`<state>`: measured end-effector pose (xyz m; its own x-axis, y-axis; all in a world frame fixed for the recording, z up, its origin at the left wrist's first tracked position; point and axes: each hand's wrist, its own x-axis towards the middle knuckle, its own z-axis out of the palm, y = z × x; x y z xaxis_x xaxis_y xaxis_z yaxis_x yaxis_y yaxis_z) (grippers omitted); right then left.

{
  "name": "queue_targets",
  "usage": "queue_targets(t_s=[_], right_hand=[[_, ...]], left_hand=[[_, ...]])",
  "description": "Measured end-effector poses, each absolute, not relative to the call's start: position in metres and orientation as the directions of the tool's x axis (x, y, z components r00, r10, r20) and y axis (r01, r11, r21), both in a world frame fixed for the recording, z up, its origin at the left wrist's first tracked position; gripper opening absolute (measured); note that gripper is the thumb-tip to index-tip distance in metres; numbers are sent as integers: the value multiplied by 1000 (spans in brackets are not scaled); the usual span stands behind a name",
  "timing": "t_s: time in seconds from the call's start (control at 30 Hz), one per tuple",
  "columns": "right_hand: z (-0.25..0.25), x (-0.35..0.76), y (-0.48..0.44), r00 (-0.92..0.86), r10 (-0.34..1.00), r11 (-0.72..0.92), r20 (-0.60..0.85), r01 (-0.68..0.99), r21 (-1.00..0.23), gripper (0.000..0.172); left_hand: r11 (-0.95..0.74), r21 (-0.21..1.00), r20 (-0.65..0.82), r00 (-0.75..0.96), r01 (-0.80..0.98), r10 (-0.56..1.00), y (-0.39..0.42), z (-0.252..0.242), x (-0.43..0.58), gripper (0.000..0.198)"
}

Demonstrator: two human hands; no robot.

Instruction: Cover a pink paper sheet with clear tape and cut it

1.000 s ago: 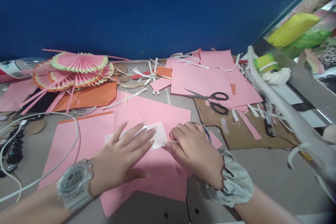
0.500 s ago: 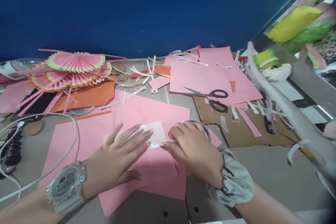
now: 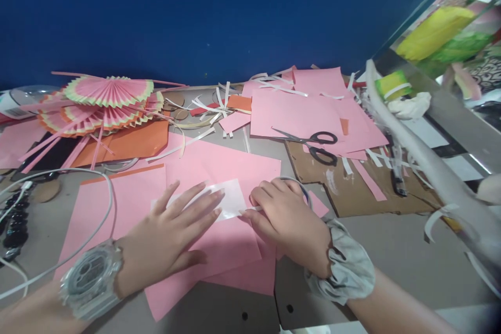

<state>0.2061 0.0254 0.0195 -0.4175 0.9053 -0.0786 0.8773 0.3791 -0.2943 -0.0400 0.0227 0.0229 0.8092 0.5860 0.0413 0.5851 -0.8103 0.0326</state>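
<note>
My left hand (image 3: 168,235), a clear watch on its wrist, lies with fingers spread over a glossy white sheet (image 3: 231,199) and the pink paper (image 3: 230,245) beneath. My right hand (image 3: 287,219), with a pale green scrunchie (image 3: 346,263) at the wrist, is closed at the sheet's right edge. Its thumb and fingers pinch a thin white strip, which runs into the palm. Part of a roll or ring (image 3: 299,185) shows behind the right hand. More pink sheets spread under both hands.
Black-handled scissors (image 3: 321,147) lie on pink sheets at the back right, beside brown cardboard (image 3: 352,198) and a cutter (image 3: 398,177). Folded paper fans (image 3: 109,91) stand back left. A white cable (image 3: 109,203) loops at left; a pale pole (image 3: 422,146) slants at right.
The whole view has shifted slightly, so everything sits a little further left. Both hands keep nearly the same pose on the paper.
</note>
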Motion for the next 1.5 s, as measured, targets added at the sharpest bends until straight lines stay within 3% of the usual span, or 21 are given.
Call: queue_targets(t_s=[0.53,0.7,0.9,1.23,1.4,1.5], right_hand=[[18,205,25,-413,909,382,-58,881,-278,30],[17,205,24,-409,911,376,-48,874,-308,33],[15,205,23,-413,911,398,-4,879,-262,32],[20,205,25,-418,906,387,-59,879,-280,32],[23,206,24,-425,901,376,-88,866,-328,32],[24,208,23,-421,903,372,-83,865,-338,29]], left_hand=[[-853,-28,70,852,521,518,35,30,-18,58],[-843,0,38,842,538,538,19,28,-34,60],[-822,47,45,821,568,569,22,26,-31,60],[-818,49,26,818,573,575,22,29,-27,58],[-783,-8,-25,783,622,622,6,36,-51,58],[-782,-50,-59,780,621,623,0,34,-70,68]])
